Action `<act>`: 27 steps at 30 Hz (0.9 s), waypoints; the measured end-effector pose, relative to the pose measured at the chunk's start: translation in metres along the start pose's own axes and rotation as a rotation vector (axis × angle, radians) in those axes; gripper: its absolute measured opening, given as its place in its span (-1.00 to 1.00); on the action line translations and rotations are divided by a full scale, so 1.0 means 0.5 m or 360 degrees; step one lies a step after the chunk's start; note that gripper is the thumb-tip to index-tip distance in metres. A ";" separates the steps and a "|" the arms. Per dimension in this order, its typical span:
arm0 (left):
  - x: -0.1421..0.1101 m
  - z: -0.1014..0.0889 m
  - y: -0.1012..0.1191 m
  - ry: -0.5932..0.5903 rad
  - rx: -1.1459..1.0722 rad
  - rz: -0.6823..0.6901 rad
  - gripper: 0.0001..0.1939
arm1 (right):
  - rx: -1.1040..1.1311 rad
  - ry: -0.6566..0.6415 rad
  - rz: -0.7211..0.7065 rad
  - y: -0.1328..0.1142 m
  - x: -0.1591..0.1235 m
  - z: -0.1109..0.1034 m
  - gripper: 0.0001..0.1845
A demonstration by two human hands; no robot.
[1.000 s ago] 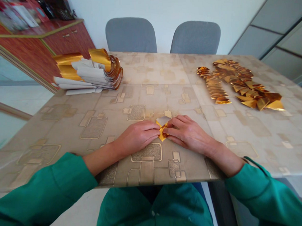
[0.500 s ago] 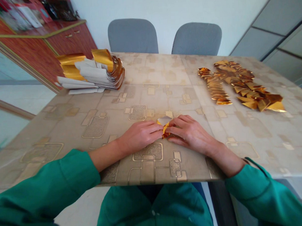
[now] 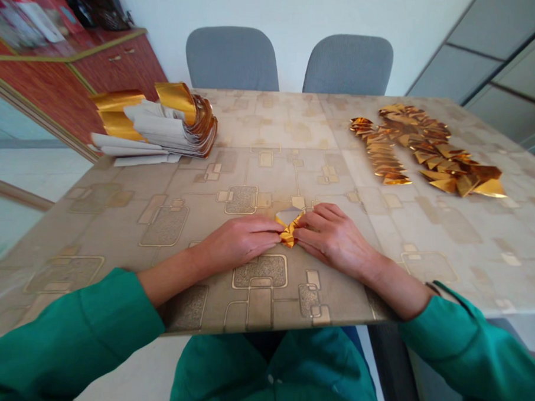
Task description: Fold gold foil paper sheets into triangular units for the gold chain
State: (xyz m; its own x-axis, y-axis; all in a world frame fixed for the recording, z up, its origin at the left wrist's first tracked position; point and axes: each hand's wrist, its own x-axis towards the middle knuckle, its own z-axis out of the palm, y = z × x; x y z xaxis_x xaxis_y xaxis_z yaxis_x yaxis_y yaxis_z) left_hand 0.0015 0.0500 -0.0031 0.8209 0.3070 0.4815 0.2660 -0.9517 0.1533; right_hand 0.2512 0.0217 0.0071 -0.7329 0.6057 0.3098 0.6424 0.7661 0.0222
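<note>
Between my hands, near the front of the table, lies a small piece of gold foil paper (image 3: 289, 235), partly folded, with a pale grey underside showing at its far end. My left hand (image 3: 245, 237) pinches its left edge, fingers pressed together. From the other side, the fingertips of my right hand (image 3: 328, 233) close on its right edge. Part of the paper is hidden under the fingers. Folded gold paper pieces (image 3: 452, 169) lie in rows on the right side of the table.
A thick stack of gold-and-grey paper sheets (image 3: 158, 128) sits at the table's far left. The patterned tablecloth (image 3: 267, 183) covers the table. Two grey chairs (image 3: 232, 60) stand at the far edge, and a red-brown cabinet (image 3: 115, 71) is behind on the left.
My fingers have drawn slightly apart, and more of the folded gold paper shows between them. My left hand has shifted a little to the left.
</note>
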 end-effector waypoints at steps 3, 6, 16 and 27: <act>-0.002 0.004 -0.007 -0.0010 0.0027 0.0114 -0.70 | 0.0026 -0.0019 0.0033 -0.002 0.001 -0.006 -0.75; -0.002 0.012 -0.009 0.0000 -0.0084 0.0019 -0.74 | 0.0130 -0.0026 0.0062 -0.004 0.001 -0.007 -0.71; -0.003 -0.001 -0.014 0.0053 -0.0030 -0.0019 -0.76 | 0.0442 -0.0059 0.0124 -0.009 0.002 0.003 -0.74; -0.004 0.003 -0.019 -0.0074 0.0028 -0.0003 -0.76 | 0.0536 -0.0049 0.0258 -0.008 0.009 0.005 -0.77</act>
State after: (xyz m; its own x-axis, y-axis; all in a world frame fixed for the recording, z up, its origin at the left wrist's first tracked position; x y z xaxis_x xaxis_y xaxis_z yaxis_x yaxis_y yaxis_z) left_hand -0.0021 0.0583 -0.0069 0.8428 0.3090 0.4407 0.2763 -0.9510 0.1385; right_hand 0.2448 0.0217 0.0059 -0.6374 0.7271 0.2548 0.6448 0.6845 -0.3402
